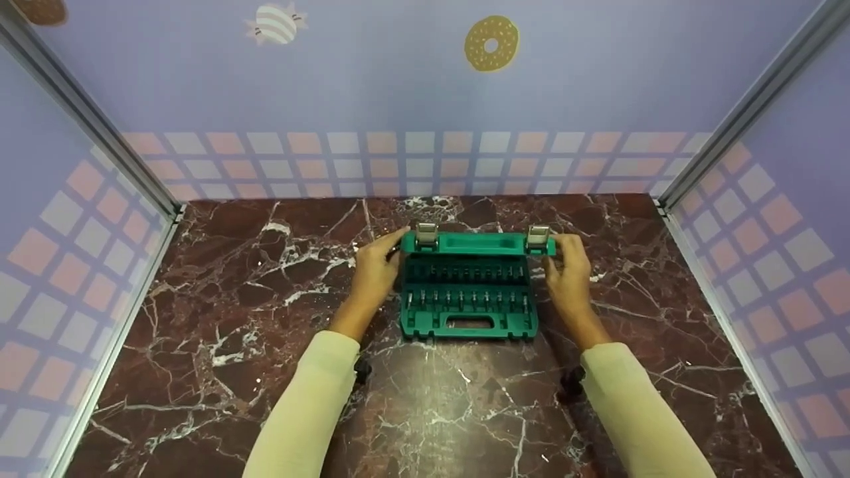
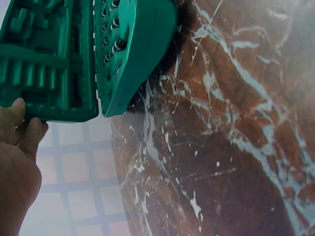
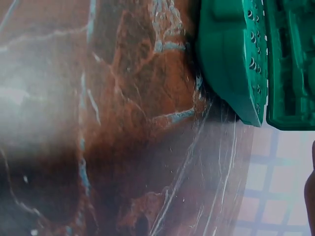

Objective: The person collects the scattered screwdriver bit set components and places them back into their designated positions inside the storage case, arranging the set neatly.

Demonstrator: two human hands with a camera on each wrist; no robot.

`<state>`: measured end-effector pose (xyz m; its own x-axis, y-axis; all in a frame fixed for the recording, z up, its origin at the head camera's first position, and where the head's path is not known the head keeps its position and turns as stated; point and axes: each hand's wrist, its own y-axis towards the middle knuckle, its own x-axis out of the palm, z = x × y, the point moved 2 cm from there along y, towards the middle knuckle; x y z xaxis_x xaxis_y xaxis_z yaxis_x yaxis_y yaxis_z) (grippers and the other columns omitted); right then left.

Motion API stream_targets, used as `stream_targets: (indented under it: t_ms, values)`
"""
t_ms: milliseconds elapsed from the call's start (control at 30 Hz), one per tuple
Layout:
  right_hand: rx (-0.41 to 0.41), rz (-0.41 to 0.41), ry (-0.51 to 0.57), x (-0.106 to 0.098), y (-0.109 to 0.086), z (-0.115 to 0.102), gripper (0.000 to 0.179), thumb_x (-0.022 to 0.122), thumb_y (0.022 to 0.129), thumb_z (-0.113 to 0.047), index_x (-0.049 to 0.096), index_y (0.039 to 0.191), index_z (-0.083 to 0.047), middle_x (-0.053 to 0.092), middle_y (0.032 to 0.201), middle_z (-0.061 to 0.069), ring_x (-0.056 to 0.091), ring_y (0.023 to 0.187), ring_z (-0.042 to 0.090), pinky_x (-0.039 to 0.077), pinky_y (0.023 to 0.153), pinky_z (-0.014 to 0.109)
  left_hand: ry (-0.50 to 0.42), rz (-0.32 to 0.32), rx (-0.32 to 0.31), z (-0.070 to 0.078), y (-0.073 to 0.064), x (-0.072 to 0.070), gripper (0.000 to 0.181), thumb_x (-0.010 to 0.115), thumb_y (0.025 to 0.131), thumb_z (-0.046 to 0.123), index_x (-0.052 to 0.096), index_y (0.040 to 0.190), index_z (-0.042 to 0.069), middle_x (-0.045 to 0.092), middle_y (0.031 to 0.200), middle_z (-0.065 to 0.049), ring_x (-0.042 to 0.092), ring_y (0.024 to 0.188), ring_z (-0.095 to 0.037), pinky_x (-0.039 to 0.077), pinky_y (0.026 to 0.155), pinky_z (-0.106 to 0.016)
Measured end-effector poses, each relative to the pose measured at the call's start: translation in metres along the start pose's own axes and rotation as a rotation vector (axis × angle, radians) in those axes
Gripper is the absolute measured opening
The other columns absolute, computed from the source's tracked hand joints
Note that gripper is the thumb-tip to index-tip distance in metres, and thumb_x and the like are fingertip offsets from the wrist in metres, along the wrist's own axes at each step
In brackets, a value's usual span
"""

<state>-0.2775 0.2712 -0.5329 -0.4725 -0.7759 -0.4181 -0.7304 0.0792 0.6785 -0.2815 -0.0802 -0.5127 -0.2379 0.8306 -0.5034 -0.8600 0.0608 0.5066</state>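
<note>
A green plastic bit case (image 1: 425,326) lies open on the marble-patterned surface, its lid (image 1: 481,244) raised at the far side. Two metal latches (image 1: 426,234) sit on the lid's upper edge. Small metal-shanked bits (image 1: 461,300) stand in rows inside the base; their exact kind is too small to tell. My left hand (image 1: 373,272) holds the lid's left end, and in the left wrist view its thumb (image 2: 18,104) lies on the inner side. At the lid's right end, my right hand (image 1: 571,272) grips the corner; the right wrist view catches only a sliver of finger (image 3: 310,196).
A dark red marble-patterned tabletop (image 1: 252,345) surrounds the case. Lilac panels with pink and white squares (image 1: 305,143) enclose it at the back and both sides, joined by grey metal posts (image 1: 690,153).
</note>
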Motion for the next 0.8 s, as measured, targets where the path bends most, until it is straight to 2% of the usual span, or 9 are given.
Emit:
stream_targets:
  t_ms: [167,233,333,400,500,633,733,800]
  values:
    - [0.048,-0.054,0.01,-0.008,0.002,-0.001,0.036,0.067,0.081,0.02,0.069,0.114,0.004,0.063,0.101,0.018,0.061,0.081,0.026,0.045,0.069,0.016,0.033,-0.001,0.02,0.003,-0.001,-0.005,0.039,0.074,0.088,-0.009,0.075,0.124,0.004,0.076,0.111,-0.017,0.072,0.105,-0.033,0.058,0.094,-0.046]
    - [0.101,-0.097,0.03,-0.012,0.003,-0.002,0.037,0.067,0.083,0.018,0.07,0.116,0.003,0.064,0.102,0.018,0.064,0.083,0.021,0.048,0.069,0.015,0.032,0.005,0.013,0.004,-0.002,-0.007,0.033,0.076,0.087,-0.006,0.076,0.119,0.002,0.076,0.106,-0.017,0.073,0.099,-0.032,0.059,0.09,-0.045]
    - [0.214,-0.172,0.057,-0.018,0.004,-0.003,0.038,0.067,0.086,0.013,0.069,0.121,-0.001,0.068,0.101,0.015,0.066,0.085,0.013,0.05,0.069,0.014,0.006,-0.025,-0.024,0.007,-0.002,-0.01,0.028,0.077,0.088,-0.002,0.077,0.116,0.001,0.077,0.101,-0.017,0.074,0.09,-0.03,0.061,0.082,-0.044]
    - [0.284,-0.227,0.066,-0.022,0.003,-0.005,0.037,0.067,0.088,0.009,0.068,0.124,-0.003,0.07,0.099,0.014,0.063,0.083,0.009,0.05,0.067,0.014,-0.01,-0.077,-0.066,0.01,-0.001,-0.013,0.028,0.075,0.089,-0.002,0.076,0.118,0.001,0.078,0.099,-0.018,0.075,0.087,-0.029,0.062,0.079,-0.043]
    - [0.373,-0.32,0.079,-0.03,0.003,-0.011,0.034,0.068,0.093,0.003,0.066,0.126,-0.004,0.071,0.099,0.014,0.061,0.08,0.011,0.049,0.065,0.017,-0.044,-0.19,-0.155,0.013,-0.002,-0.018,0.032,0.072,0.091,0.001,0.074,0.123,0.001,0.078,0.098,-0.017,0.076,0.087,-0.028,0.062,0.078,-0.042]
    - [0.468,-0.479,0.08,-0.036,0.005,-0.012,0.032,0.065,0.097,0.0,0.061,0.129,0.001,0.069,0.104,0.019,0.061,0.083,0.016,0.051,0.068,0.02,-0.134,-0.337,-0.283,0.011,-0.007,-0.026,0.045,0.068,0.088,0.004,0.069,0.132,0.001,0.079,0.098,-0.014,0.075,0.081,-0.021,0.06,0.069,-0.032]
    - [0.539,-0.58,0.107,-0.037,0.004,-0.01,0.035,0.062,0.099,-0.001,0.056,0.133,0.005,0.068,0.103,0.02,0.062,0.082,0.02,0.052,0.068,0.023,-0.218,-0.403,-0.355,0.01,-0.014,-0.029,0.054,0.063,0.085,0.003,0.063,0.139,0.0,0.079,0.095,-0.014,0.075,0.075,-0.018,0.057,0.063,-0.027]
    - [0.58,-0.622,0.143,-0.039,0.003,-0.014,0.037,0.06,0.1,-0.002,0.052,0.135,0.007,0.067,0.101,0.018,0.063,0.079,0.019,0.054,0.066,0.024,-0.28,-0.425,-0.395,0.01,-0.018,-0.029,0.056,0.06,0.087,0.002,0.057,0.143,-0.002,0.078,0.095,-0.017,0.076,0.075,-0.019,0.061,0.068,-0.031]
